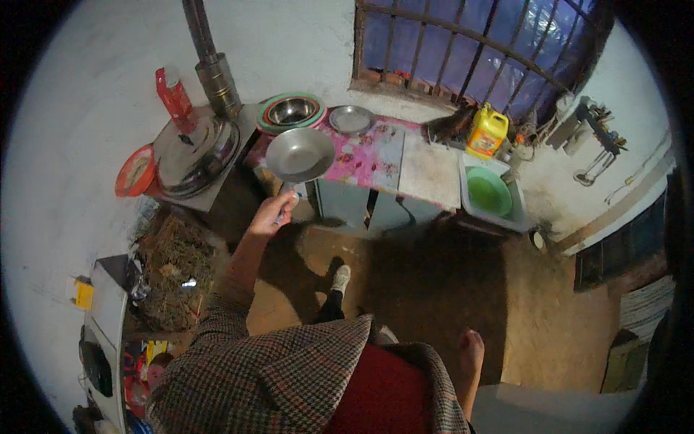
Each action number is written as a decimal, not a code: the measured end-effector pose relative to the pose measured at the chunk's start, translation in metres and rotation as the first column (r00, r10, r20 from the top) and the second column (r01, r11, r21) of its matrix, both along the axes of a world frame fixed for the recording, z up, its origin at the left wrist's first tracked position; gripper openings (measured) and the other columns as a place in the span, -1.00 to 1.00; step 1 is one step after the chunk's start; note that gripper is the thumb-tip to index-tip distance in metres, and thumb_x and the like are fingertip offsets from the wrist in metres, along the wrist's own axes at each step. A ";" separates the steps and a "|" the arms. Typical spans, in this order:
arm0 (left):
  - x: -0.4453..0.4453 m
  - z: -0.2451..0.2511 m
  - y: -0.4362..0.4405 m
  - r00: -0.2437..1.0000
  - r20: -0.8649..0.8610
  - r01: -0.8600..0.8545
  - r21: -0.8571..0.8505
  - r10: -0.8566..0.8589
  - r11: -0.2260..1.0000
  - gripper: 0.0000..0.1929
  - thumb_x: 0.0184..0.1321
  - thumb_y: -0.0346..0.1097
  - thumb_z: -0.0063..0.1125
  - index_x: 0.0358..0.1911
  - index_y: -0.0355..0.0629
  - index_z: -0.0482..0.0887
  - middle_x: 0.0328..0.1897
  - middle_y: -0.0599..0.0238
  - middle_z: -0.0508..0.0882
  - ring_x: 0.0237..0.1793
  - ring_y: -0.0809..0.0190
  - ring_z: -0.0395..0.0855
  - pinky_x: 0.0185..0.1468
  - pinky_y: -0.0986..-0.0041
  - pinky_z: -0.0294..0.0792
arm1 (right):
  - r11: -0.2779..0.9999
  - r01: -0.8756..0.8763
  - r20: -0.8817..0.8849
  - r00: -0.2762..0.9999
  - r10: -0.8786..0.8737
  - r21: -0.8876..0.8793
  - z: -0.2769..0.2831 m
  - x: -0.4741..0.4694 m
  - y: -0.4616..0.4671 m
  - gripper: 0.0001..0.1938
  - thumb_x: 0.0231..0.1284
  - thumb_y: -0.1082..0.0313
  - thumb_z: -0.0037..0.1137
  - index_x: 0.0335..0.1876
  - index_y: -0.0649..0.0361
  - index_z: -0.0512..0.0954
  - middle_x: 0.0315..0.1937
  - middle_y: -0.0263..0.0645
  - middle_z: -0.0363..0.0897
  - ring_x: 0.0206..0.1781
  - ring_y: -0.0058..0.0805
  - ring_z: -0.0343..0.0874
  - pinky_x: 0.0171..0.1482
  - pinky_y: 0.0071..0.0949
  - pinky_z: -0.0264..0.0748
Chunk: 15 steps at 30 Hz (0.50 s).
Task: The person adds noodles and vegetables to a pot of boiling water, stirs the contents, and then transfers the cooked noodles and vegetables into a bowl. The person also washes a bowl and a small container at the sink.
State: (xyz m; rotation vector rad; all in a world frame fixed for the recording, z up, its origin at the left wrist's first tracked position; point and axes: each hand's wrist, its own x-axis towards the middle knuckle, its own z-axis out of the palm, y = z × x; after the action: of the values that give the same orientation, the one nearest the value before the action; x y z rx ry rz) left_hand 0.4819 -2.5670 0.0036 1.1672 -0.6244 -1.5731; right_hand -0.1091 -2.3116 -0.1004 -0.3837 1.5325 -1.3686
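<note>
My left hand [271,213] is closed around the handle of a shallow grey metal pan [301,155]. The pan is held out in front of the counter, its hollow facing up with nothing visible inside. Behind it on the counter sits a stack of basins [262,122], a shiny steel bowl [293,110] on top. A round metal dish [352,120] lies just right of that stack. My right hand [471,347] hangs low over the floor beside my body, away from any object. Its fingers look blurred, and nothing shows in them.
A stove with a large lidded pot [190,149] and a flue pipe [217,81] stands left. The counter bears a flowered pink cover [360,157]. Right of it, a sink [519,211] holds a green basin [488,192], near a yellow jug [487,130]. Straw [173,271] lies below the stove.
</note>
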 end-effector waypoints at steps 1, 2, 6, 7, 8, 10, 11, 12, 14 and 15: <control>0.007 0.000 -0.040 1.000 -0.029 -0.009 -0.013 0.009 1.000 -0.72 0.26 -0.10 0.23 -0.34 -0.18 0.55 -0.62 0.52 0.42 -0.71 0.54 0.29 -0.68 0.67 0.10 | 1.000 0.026 -0.015 1.000 -0.026 0.000 -0.007 0.000 -0.023 -0.87 0.37 0.30 0.02 -0.34 0.05 0.53 -0.56 -0.46 0.38 -0.52 -0.63 0.32 -0.46 -0.53 0.23; 0.011 -0.001 -0.081 0.998 -0.052 -0.036 0.006 0.037 0.999 -0.72 0.27 -0.10 0.22 -0.35 -0.17 0.55 -0.60 0.51 0.43 -0.70 0.53 0.31 -0.69 0.66 0.10 | 0.998 0.056 0.022 0.998 -0.056 0.020 -0.017 -0.001 -0.043 -0.86 0.37 0.30 0.02 -0.34 0.05 0.53 -0.56 -0.47 0.38 -0.52 -0.63 0.32 -0.46 -0.53 0.22; 0.060 -0.032 -0.253 0.999 0.028 -0.025 -0.007 0.025 1.000 -0.77 0.33 -0.11 0.15 -0.35 -0.09 0.52 -0.62 0.59 0.35 -0.66 0.54 0.27 -0.60 0.64 0.18 | 0.978 0.099 0.120 0.985 -0.122 0.183 0.012 0.036 -0.131 -0.84 0.39 0.27 0.00 -0.34 0.06 0.52 -0.57 -0.47 0.35 -0.53 -0.65 0.28 -0.47 -0.51 0.18; 0.083 -0.043 -0.294 0.997 -0.044 0.063 -0.008 -0.064 0.998 -0.76 0.37 -0.11 0.08 -0.25 -0.14 0.50 -0.59 0.57 0.36 -0.64 0.53 0.24 -0.56 0.64 0.16 | 0.970 0.115 0.127 0.981 -0.144 0.214 0.034 0.051 -0.167 -0.82 0.40 0.25 -0.01 -0.35 0.06 0.52 -0.57 -0.47 0.34 -0.53 -0.65 0.27 -0.47 -0.50 0.17; 0.101 -0.052 -0.331 0.984 -0.180 0.009 -0.002 -0.009 1.000 -0.74 0.39 -0.13 0.05 -0.11 -0.19 0.50 -0.54 0.54 0.40 -0.63 0.53 0.26 -0.57 0.63 0.14 | 0.979 0.104 0.061 0.991 -0.116 0.177 0.046 0.061 -0.198 -0.83 0.40 0.24 -0.01 -0.32 0.06 0.52 -0.57 -0.47 0.35 -0.53 -0.65 0.27 -0.48 -0.51 0.18; 0.088 -0.072 -0.381 0.987 -0.112 -0.101 0.119 0.115 0.988 -0.80 0.34 -0.14 0.12 -0.32 -0.07 0.53 -0.54 0.58 0.42 -0.63 0.52 0.25 -0.56 0.68 0.16 | 0.975 0.098 -0.056 0.994 -0.089 0.200 0.060 0.054 -0.226 -0.87 0.36 0.22 0.04 -0.29 0.04 0.51 -0.52 -0.48 0.39 -0.51 -0.66 0.32 -0.48 -0.57 0.23; 0.104 -0.083 -0.398 0.997 -0.073 -0.025 0.021 0.026 0.999 -0.82 0.34 -0.14 0.12 -0.28 -0.08 0.55 -0.53 0.54 0.44 -0.62 0.49 0.27 -0.54 0.64 0.21 | 0.972 0.040 -0.066 0.998 -0.025 0.230 0.057 0.046 -0.240 -0.90 0.32 0.23 0.09 -0.27 0.01 0.51 -0.47 -0.49 0.42 -0.49 -0.67 0.37 -0.47 -0.63 0.27; 0.150 -0.087 -0.417 0.999 -0.024 0.033 -0.087 -0.035 0.996 -0.82 0.34 -0.15 0.12 -0.24 -0.09 0.57 -0.53 0.50 0.46 -0.62 0.45 0.30 -0.53 0.59 0.25 | 0.976 0.050 -0.035 0.998 -0.043 0.212 0.057 0.049 -0.261 -0.90 0.32 0.23 0.09 -0.26 0.04 0.51 -0.47 -0.49 0.43 -0.51 -0.68 0.36 -0.48 -0.65 0.27; 0.167 -0.102 -0.450 0.940 -0.312 -0.124 0.051 0.134 0.991 -0.75 0.34 -0.12 0.11 -0.10 -0.13 0.59 -0.54 0.42 0.47 -0.63 0.37 0.32 -0.52 0.47 0.28 | 0.975 0.102 -0.036 0.995 -0.097 0.198 0.054 0.037 -0.283 -0.88 0.33 0.23 0.09 -0.23 0.07 0.52 -0.46 -0.49 0.44 -0.52 -0.70 0.36 -0.49 -0.66 0.28; 0.109 -0.100 -0.462 0.951 -0.128 -0.268 0.107 0.281 0.957 -0.71 0.34 -0.10 0.11 -0.06 -0.15 0.59 -0.55 0.43 0.47 -0.64 0.35 0.34 -0.52 0.42 0.29 | 0.964 0.153 -0.072 0.987 -0.141 0.218 0.046 0.022 -0.279 -0.88 0.33 0.24 0.08 -0.22 0.09 0.52 -0.46 -0.48 0.45 -0.51 -0.70 0.37 -0.49 -0.66 0.29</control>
State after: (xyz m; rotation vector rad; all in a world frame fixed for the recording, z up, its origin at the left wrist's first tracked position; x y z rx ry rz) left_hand 0.5911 -3.0285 -0.0961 1.1417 -0.2861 -1.4400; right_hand -0.0869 -2.5905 -0.0541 -0.1720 1.7701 -1.2890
